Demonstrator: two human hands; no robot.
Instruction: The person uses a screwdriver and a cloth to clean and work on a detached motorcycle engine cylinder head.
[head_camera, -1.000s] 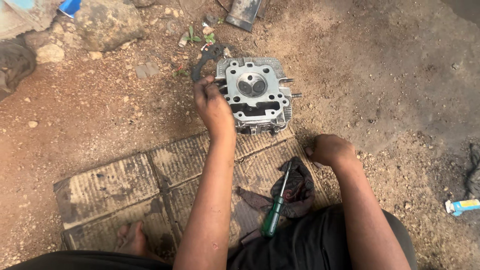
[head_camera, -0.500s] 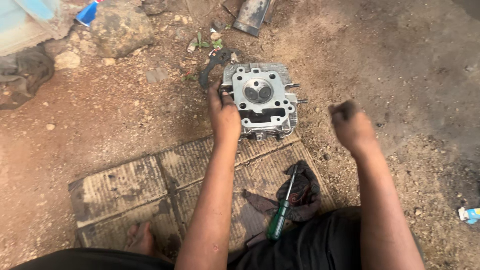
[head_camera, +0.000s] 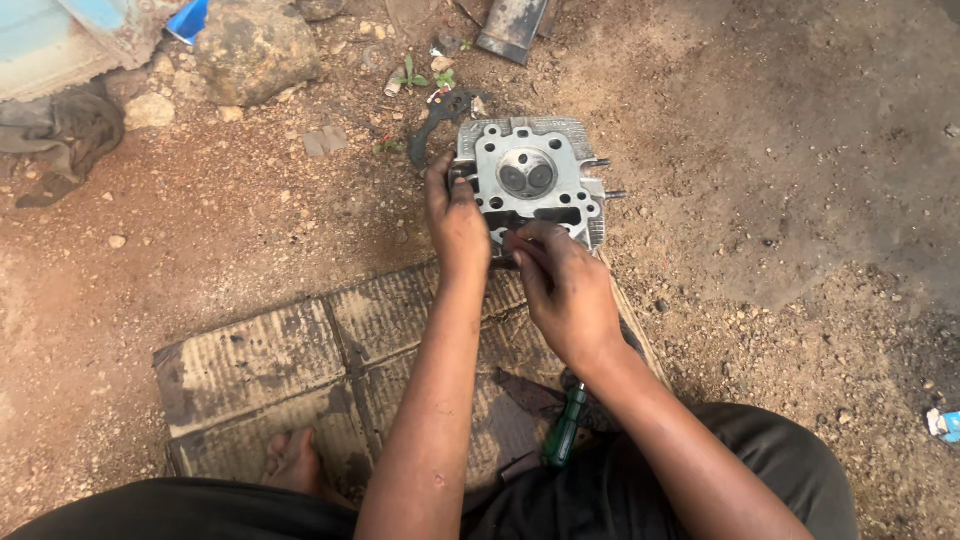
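A grey metal cylinder head (head_camera: 530, 170) lies face up on the dirt, its two valves showing in the round chamber. My left hand (head_camera: 455, 222) grips its near left corner, fingers curled over the edge. My right hand (head_camera: 565, 290) rests on its near edge, with fingertips pinched at the rectangular slot; whether they hold something small I cannot tell. A green-handled screwdriver (head_camera: 563, 432) lies on a dark rag under my right forearm.
A flattened, dirty cardboard sheet (head_camera: 290, 360) lies under my arms, with my bare foot (head_camera: 295, 462) on it. A black gasket (head_camera: 440, 112) lies left of the head. Rocks (head_camera: 255, 45), a grey cloth (head_camera: 65, 130) and a dark metal part (head_camera: 512, 28) lie farther off.
My right hand came down from the dirt on the right onto the near edge of the cylinder head. My left hand stayed on the head. The view shifted.
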